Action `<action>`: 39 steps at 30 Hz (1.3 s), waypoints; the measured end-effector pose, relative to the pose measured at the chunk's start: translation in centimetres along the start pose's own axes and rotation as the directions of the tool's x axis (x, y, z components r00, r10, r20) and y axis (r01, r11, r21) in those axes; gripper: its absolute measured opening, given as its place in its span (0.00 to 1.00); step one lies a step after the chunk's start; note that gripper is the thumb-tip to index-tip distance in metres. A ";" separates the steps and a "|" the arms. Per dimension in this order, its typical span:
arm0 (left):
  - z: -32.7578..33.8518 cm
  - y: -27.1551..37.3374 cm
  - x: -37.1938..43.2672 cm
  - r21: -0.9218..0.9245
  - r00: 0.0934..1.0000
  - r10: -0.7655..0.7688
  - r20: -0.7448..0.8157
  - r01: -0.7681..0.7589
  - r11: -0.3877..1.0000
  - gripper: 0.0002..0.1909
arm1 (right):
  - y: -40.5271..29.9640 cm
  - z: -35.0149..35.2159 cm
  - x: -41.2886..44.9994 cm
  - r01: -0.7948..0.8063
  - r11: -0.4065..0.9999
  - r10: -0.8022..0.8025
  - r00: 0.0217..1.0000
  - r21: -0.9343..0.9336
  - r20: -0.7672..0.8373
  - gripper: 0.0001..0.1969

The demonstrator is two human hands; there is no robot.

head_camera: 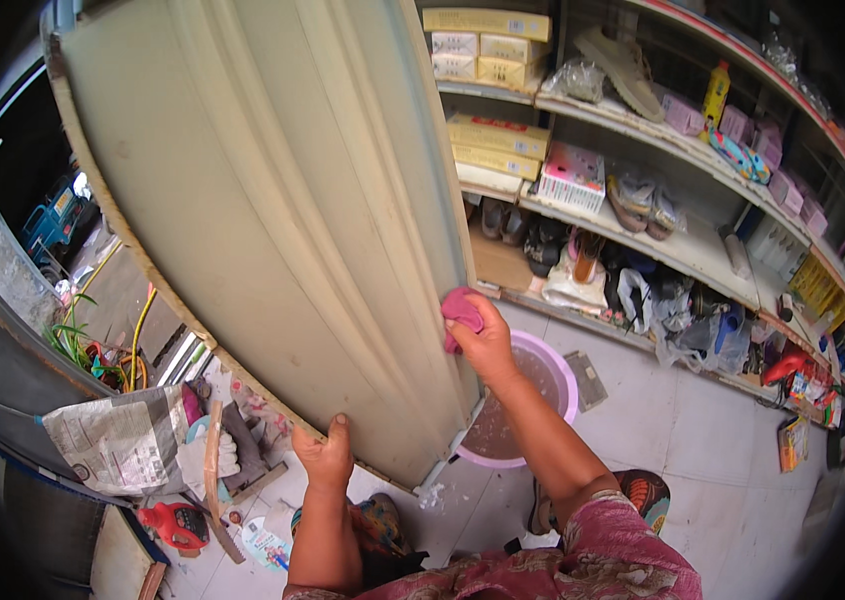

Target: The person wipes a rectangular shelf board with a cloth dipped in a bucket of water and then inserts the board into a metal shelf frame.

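A tall beige panel (257,210) with long raised ribs stands tilted before me, its lower corner near the tiled floor. My left hand (325,446) grips its worn left edge low down, thumb on the face. Against the right edge, my right hand (484,341) holds a folded pink cloth (461,315), which touches the panel. Below that hand sits a pink plastic basin (571,382) of murky water, partly hidden by the panel and my forearm. White suds (434,496) lie on the floor by the panel's bottom corner.
Shelves (647,135) along the right carry boxes, shoes and bags. A flat grey block (586,381) lies beside the basin. On the left are a newspaper (115,442), a hand saw (224,536), a red plastic bottle (175,523) and a paper fan (265,541). Outside stands a blue vehicle (51,217).
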State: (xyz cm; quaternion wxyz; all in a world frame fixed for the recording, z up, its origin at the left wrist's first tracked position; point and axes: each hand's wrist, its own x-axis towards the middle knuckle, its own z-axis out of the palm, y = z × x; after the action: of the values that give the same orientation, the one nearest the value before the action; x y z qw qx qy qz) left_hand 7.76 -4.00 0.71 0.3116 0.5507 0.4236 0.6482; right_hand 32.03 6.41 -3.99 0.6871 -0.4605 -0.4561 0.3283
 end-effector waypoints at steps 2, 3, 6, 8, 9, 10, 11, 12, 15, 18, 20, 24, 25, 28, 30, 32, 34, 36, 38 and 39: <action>0.4 0.3 0.0 0.006 0.999 0.032 0.002 -0.032 0.999 0.11 | -3.8 1.4 2.7 0.194 0.981 -0.193 0.976 -0.004 0.100 0.20; 0.4 0.6 0.1 0.032 0.999 0.045 -0.002 -0.045 0.998 0.11 | -6.6 2.3 4.2 0.222 0.975 -0.221 0.969 0.001 0.106 0.20; 0.6 1.2 0.2 0.046 0.997 0.077 -0.005 -0.077 0.996 0.11 | -14.7 4.3 8.9 0.386 0.902 -0.331 0.905 -0.192 0.266 0.21; 0.7 1.4 0.2 0.079 0.997 0.079 -0.002 -0.078 0.994 0.10 | -19.0 5.8 12.3 0.483 0.852 -0.419 0.861 -0.202 0.289 0.22; 0.9 1.4 0.2 0.068 0.996 0.086 -0.001 -0.086 0.994 0.10 | -21.0 6.3 14.1 0.543 0.813 -0.478 0.829 -0.212 0.290 0.22; 1.2 1.2 0.1 0.043 0.998 0.061 0.007 -0.061 0.997 0.10 | -23.3 6.8 15.7 0.591 0.779 -0.532 0.800 -0.211 0.277 0.22; 1.2 1.1 0.0 0.031 0.999 0.035 0.011 -0.035 0.999 0.10 | -25.5 7.6 17.1 0.633 0.748 -0.580 0.770 -0.201 0.266 0.21; 1.1 1.0 -0.1 0.023 0.999 0.040 0.009 -0.040 0.999 0.10 | -28.1 8.3 18.4 0.643 0.752 -0.600 0.759 -0.145 0.254 0.21; 0.8 0.8 -0.1 0.031 0.997 0.060 0.042 -0.061 0.998 0.09 | -34.7 10.1 21.2 0.664 0.747 -0.652 0.739 -0.023 0.171 0.20; 0.7 0.7 -0.5 0.011 0.996 0.045 0.072 -0.046 0.999 0.12 | -36.0 10.7 23.2 0.647 0.761 -0.645 0.748 0.046 0.156 0.19; 0.6 0.6 -0.4 0.142 0.998 0.040 0.055 -0.047 0.989 0.12 | -34.6 10.6 22.4 0.614 0.782 -0.622 0.760 0.109 0.187 0.20; 0.1 0.2 0.0 0.058 1.000 -0.019 0.021 0.018 0.998 0.11 | -30.7 11.1 18.7 0.545 0.836 -0.534 0.786 0.058 0.311 0.18; -0.5 0.1 0.1 0.084 1.000 -0.016 -0.010 0.016 0.996 0.11 | -29.6 11.5 17.3 0.523 0.852 -0.487 0.777 0.022 0.399 0.18; -0.7 -1.0 0.2 0.128 0.998 -0.046 -0.032 0.049 0.991 0.12 | -24.7 10.4 13.9 0.570 0.785 -0.395 0.763 -0.244 0.512 0.16; 0.4 -1.9 0.3 -0.011 0.997 -0.074 -0.009 0.074 0.997 0.13 | -20.2 7.7 12.9 0.588 0.758 -0.331 0.719 -0.281 0.611 0.15; 0.4 -2.1 0.6 -0.032 0.997 -0.066 -0.045 0.065 0.997 0.13 | -18.1 6.6 11.4 0.504 0.751 -0.100 0.726 -0.427 0.681 0.16; -0.1 -1.8 1.1 -0.037 0.996 -0.051 -0.077 0.049 0.998 0.14 | -17.9 7.4 10.6 0.499 0.752 -0.108 0.738 -0.431 0.666 0.16; -0.3 -1.6 1.2 -0.043 0.994 -0.074 -0.078 0.071 0.997 0.14 | -20.1 8.2 10.5 0.488 0.781 -0.161 0.760 -0.390 0.629 0.15; -0.3 -1.9 1.1 -0.025 0.995 -0.076 -0.059 0.075 0.997 0.14 | -23.4 9.9 12.0 0.442 0.868 -0.234 0.765 -0.225 0.601 0.15; -0.5 -1.7 1.2 -0.003 0.996 -0.071 -0.048 0.071 0.997 0.14 | -25.0 11.4 12.8 0.552 0.819 -0.399 0.745 -0.157 0.534 0.15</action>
State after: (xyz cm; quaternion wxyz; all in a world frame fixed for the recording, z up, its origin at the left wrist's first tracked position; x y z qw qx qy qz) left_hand 6.92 -2.32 -0.31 0.3245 0.5192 0.4498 0.6502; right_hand 26.91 12.39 25.27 0.5340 -0.3317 -0.7593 0.1681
